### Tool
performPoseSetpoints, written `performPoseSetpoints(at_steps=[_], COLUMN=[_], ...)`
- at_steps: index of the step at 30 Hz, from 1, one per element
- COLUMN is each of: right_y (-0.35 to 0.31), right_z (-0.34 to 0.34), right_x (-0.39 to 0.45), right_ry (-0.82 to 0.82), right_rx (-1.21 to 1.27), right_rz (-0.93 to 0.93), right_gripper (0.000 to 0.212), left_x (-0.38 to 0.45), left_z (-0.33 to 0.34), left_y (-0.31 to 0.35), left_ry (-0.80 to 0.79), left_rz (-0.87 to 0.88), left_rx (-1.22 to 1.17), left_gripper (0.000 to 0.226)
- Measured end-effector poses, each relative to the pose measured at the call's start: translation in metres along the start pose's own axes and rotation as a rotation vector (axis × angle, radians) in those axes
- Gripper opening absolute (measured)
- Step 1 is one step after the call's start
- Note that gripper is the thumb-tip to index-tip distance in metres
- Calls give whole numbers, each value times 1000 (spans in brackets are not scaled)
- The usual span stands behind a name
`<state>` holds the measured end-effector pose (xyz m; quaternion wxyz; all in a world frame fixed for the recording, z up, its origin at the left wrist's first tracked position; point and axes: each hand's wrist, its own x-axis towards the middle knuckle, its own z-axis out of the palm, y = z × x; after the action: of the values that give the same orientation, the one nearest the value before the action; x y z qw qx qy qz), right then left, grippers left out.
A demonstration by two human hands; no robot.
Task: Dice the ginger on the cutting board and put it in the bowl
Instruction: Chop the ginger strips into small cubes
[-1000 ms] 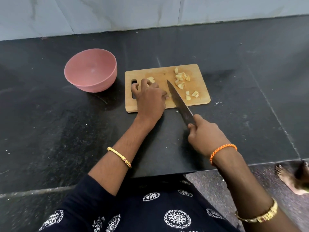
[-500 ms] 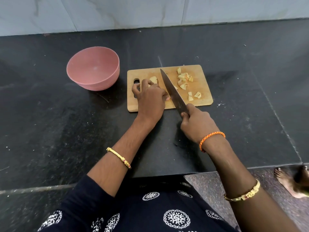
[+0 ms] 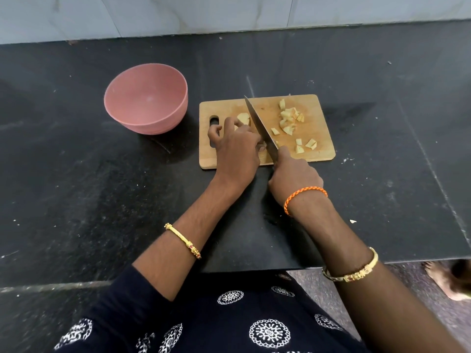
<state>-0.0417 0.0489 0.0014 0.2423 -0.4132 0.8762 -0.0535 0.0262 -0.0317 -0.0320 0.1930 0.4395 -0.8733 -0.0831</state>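
Wooden cutting board [image 3: 323,138] under us: our left hand [image 3: 235,149] curls over the ginger [image 3: 243,119], our right hand [image 3: 293,178] grips the knife [image 3: 260,126]; black stone counter [image 3: 89,187], pale tiled wall [image 3: 178,14].

Dark navy garment [image 3: 229,314] printed with white round medallions — short sleeves, forearms bare. A slim gold bangle [image 3: 183,241] on the left forearm; on the right, a braided orange thread [image 3: 303,197] and a wider gold bangle [image 3: 353,272].
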Motion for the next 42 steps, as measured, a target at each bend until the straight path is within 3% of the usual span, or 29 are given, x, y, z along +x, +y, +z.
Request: performPoseSetpoints(at_steps=[7,12,20,36,42], right_y=[20,26,17,6,-5], right_z=[-4,-1,12,14,1], right_x=[-24,-34,-24,-19,-8], right_ry=[-70,74,114,81,3], right_rx=[36,194,152,161,111], right_rz=[26,23,1,19,13], right_gripper=[22,20,20,18,31], left_x=[-2,-8,-9,-7,-5], left_z=[3,9,9,3,4], left_y=[-2,-6,-8,-6,-7], left_ry=[50,33,57,63,64], left_rz=[-25,-15,-53,-38,-10], left_rx=[-6,-71,-98,-68,-111], left_gripper=[17,16,16,16,12])
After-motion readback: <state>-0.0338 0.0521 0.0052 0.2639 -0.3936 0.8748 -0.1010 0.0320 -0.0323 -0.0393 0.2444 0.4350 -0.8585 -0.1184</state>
